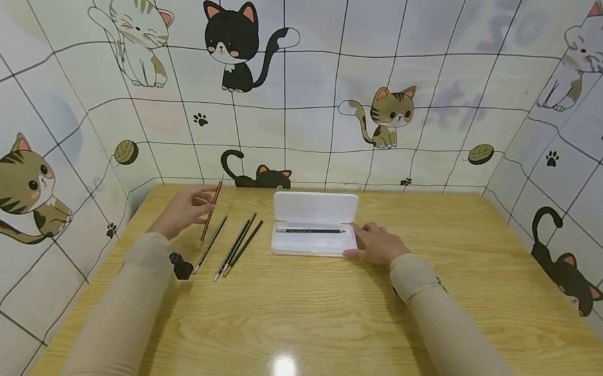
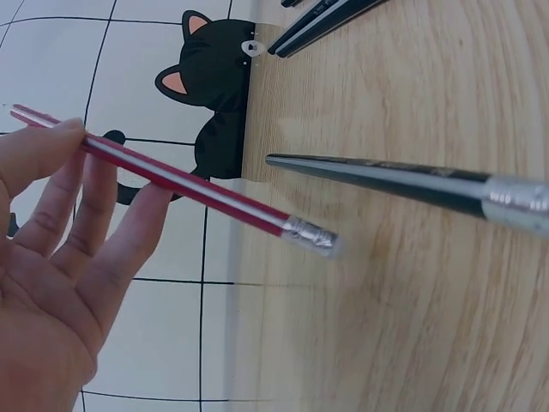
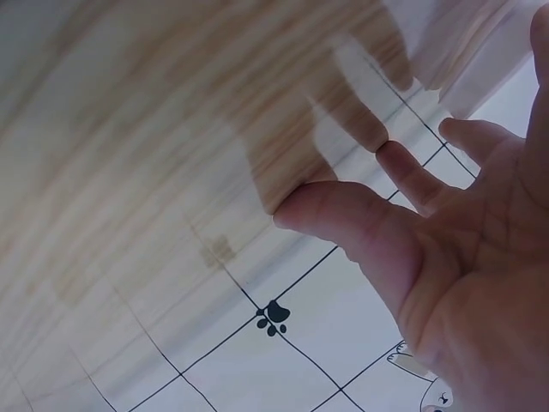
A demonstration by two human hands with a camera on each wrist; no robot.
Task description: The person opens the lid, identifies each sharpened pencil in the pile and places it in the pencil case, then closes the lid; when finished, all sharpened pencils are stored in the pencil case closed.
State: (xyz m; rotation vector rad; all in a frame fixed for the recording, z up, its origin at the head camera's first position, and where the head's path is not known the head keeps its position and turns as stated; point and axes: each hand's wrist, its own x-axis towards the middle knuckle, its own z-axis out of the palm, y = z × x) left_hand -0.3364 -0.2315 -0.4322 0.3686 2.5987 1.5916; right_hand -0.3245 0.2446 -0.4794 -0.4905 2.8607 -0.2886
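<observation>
My left hand (image 1: 187,210) pinches a red pencil (image 2: 189,183) between thumb and fingers, its silver ferrule and eraser pointing away from the palm. The pencil stands steeply above the left side of the table. Beside it lies a single dark pencil (image 1: 211,245), eraser end towards me. An opened white pencil case (image 1: 283,246) sits mid-table with its lid (image 1: 315,208) raised and one black pencil (image 1: 311,231) lying in it. At the case's right edge rests my right hand (image 1: 377,245), fingers relaxed; in the right wrist view its thumb touches the tabletop.
Several dark pencils (image 1: 239,245) lie close together between the left hand and the case. A small black object (image 1: 181,266) shows at the left wrist. The wooden table (image 1: 232,340) meets a cat-patterned wall (image 1: 316,86) at the back.
</observation>
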